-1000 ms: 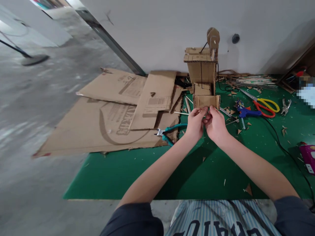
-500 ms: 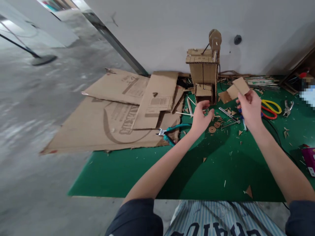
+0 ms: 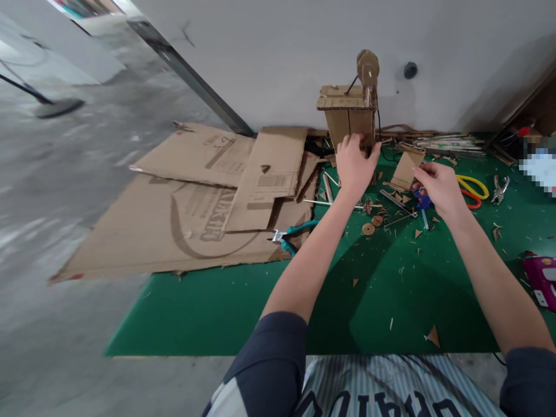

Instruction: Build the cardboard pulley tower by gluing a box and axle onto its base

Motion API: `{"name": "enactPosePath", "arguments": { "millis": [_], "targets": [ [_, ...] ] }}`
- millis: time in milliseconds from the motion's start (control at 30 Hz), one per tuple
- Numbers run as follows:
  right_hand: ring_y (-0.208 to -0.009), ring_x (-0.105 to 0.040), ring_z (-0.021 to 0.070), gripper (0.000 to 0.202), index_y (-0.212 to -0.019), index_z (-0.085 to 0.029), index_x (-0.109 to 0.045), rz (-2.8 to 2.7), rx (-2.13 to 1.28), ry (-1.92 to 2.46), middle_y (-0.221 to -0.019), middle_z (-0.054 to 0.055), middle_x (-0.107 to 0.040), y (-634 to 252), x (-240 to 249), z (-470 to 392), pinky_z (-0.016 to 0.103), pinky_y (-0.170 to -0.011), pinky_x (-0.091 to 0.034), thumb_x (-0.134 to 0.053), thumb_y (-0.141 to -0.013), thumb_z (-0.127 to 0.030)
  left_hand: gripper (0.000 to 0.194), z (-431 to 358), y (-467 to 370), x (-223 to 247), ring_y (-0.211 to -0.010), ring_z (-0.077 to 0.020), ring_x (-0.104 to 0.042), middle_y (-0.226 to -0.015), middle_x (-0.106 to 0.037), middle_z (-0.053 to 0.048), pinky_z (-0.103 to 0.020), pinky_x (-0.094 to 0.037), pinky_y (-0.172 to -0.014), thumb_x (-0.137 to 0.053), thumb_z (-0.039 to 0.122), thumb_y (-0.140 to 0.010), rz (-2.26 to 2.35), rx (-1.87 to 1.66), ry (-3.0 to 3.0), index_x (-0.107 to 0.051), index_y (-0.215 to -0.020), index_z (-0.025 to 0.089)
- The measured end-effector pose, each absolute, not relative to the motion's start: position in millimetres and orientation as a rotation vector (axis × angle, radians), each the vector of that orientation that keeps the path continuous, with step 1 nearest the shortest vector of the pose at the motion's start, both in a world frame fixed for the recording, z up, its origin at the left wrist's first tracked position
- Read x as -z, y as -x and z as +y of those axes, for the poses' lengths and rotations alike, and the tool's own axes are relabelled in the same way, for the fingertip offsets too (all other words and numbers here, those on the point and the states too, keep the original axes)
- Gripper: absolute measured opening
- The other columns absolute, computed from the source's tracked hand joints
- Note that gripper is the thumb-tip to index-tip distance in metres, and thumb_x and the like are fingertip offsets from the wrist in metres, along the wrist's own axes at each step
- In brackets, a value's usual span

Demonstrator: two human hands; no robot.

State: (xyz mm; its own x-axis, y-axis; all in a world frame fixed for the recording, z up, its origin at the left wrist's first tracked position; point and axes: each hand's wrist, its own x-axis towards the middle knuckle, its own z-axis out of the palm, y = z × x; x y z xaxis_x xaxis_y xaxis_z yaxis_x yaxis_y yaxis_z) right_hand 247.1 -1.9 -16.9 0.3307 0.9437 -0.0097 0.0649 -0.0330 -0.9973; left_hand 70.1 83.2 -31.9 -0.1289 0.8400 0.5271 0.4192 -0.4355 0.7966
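A cardboard tower (image 3: 345, 123) stands against the wall, with a round cardboard wheel (image 3: 368, 62) on top and a black cord running down its front. My left hand (image 3: 355, 165) is closed at the tower's lower front, fingers bent onto it and thumb along its right edge. The hand covers the small box inside the tower's base. Between thumb and fingers, my right hand (image 3: 438, 182) pinches a folded cardboard piece (image 3: 406, 168), just right of the tower. Beneath that hand lie a blue tool (image 3: 422, 200), partly hidden, and a metal strip (image 3: 395, 201).
Large cardboard sheets (image 3: 191, 220) cover the left of the green table (image 3: 208, 307). Teal-handled cutters (image 3: 282, 236) lie on their edge. To the right are red-and-yellow-handled scissors (image 3: 473, 185), small pliers (image 3: 500, 189) and a magenta object (image 3: 541, 278). Cardboard discs (image 3: 368, 229) and scraps lie in the middle.
My left hand has moved up and onto the tower's lower front. My right hand has lowered the cardboard piece toward the table and turned it. The view has shifted slightly right.
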Motion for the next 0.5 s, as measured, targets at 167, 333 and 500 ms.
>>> {"name": "enactPosePath", "arguments": {
  "millis": [167, 333, 500],
  "targets": [
    [-0.056, -0.058, 0.0107, 0.023, -0.072, -0.019, -0.065, -0.907, -1.074, 1.378, -0.063, -0.001, -0.061, -242, 18, -3, 0.022, -0.044, -0.038, -0.085, -0.076, -0.030, 0.022, 82, -67, 21, -0.088, -0.0239, -0.068, -0.075, -0.062, -0.003, -0.035, -0.047, -0.093, -0.074, 0.029, -0.089, 1.419, -1.600, -1.681, -0.058, -0.075, 0.022],
    [-0.057, -0.055, 0.0086, 0.028, -0.070, -0.019, -0.062, -0.672, -1.394, 1.245, -0.063, -0.002, -0.059, -232, 14, -7, 0.020, -0.045, -0.044, -0.088, -0.075, -0.030, 0.024, 94, -48, 7, -0.092, -0.0246, -0.067, -0.077, -0.065, -0.005, -0.033, -0.047, -0.090, -0.076, 0.027, -0.087, 1.477, -1.643, -1.589, -0.057, -0.073, 0.021],
    [-0.057, -0.054, 0.0077, 0.021, -0.069, -0.019, -0.063, -0.364, -1.521, 1.214, -0.059, -0.003, -0.055, -218, 7, -13, 0.018, -0.048, -0.048, -0.080, -0.081, -0.017, 0.023, 103, -34, -6, -0.085, -0.0212, -0.065, -0.078, -0.064, -0.003, -0.034, -0.049, -0.090, -0.072, 0.022, -0.090, 1.475, -1.648, -1.620, -0.056, -0.074, 0.022]
  ]
}}
